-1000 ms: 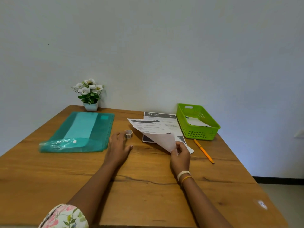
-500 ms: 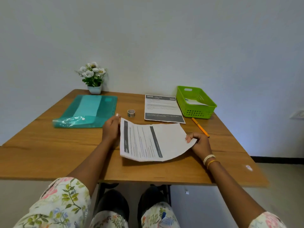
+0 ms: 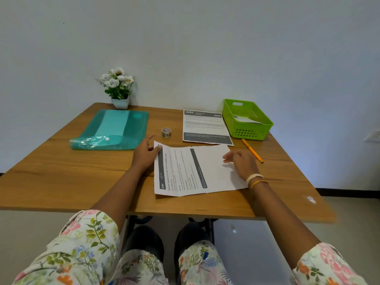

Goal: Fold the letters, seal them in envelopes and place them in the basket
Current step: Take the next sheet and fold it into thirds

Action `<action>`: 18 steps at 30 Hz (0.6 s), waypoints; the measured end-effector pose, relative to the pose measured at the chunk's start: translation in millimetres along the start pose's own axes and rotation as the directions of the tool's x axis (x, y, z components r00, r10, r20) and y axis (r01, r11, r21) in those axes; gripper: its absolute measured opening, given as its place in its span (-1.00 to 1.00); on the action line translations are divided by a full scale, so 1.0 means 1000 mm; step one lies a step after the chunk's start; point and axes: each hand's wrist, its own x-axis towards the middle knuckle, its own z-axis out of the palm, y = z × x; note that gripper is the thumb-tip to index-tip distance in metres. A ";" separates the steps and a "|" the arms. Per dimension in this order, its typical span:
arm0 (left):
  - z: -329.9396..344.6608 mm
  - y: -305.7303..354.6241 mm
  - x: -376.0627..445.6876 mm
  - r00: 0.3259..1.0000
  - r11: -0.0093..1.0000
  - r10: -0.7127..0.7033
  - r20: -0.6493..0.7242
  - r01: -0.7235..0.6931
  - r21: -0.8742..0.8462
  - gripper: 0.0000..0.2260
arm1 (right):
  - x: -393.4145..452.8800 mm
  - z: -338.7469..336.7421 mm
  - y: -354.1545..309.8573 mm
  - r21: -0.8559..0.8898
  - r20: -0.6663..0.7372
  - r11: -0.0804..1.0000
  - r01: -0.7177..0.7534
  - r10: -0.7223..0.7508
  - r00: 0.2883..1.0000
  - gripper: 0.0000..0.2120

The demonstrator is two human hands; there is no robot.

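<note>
Two printed letters lie on the wooden surface [image 3: 61, 173]. The nearer letter [image 3: 191, 171] is turned sideways at the front middle, with its dark header bar along its left edge, and it lies flat apart from its slightly raised far-left corner. The left hand [image 3: 145, 154] pinches that corner, thumb on top of the paper. The right hand [image 3: 239, 162] is over the letter's blank right part with fingers loosely spread and holding nothing; whether the palm touches the sheet cannot be told. The second letter [image 3: 205, 127] lies flat just behind the first, header away from the person, with the number 2659 readable; its smaller text is too fine to read.

One green basket [image 3: 261, 128] stands at the far right, just beside the second letter. Inside it lies something white and flat, mostly hidden by the basket wall, so its count and kind cannot be told. One small roll of tape [image 3: 166, 132] stands between the second letter and one teal plastic folder [image 3: 115, 130] on the left; a paler sheet shows through the folder, and its near flap is glossy and crumpled. One orange pencil [image 3: 251, 150] lies near the basket's front, just beyond the right hand. One small white pot of white flowers [image 3: 118, 87] sits at the back edge against the wall.
</note>
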 end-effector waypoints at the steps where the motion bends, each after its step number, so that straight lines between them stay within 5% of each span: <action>1: 0.000 0.000 0.000 1.000 1.000 -0.006 -0.001 0.006 -0.013 -0.51 | -0.003 0.008 -0.007 -0.165 0.053 0.984 0.071 -0.063 0.997 -0.71; 3: -0.001 -0.002 -0.003 1.000 0.999 -0.009 -0.001 0.009 -0.042 -0.54 | -0.012 0.032 -0.017 -0.356 0.225 0.908 0.221 -0.147 0.963 -0.76; 7: -0.001 -0.007 -0.006 1.000 0.994 0.005 -0.019 -0.007 -0.107 -0.63 | -0.025 0.079 -0.020 -0.555 0.472 0.726 0.406 -0.127 0.873 -0.47; 18: 0.001 -0.008 -0.006 0.999 0.989 -0.010 -0.050 0.003 -0.149 -0.66 | -0.001 0.111 -0.009 -0.628 0.310 0.705 0.328 -0.160 0.937 -0.48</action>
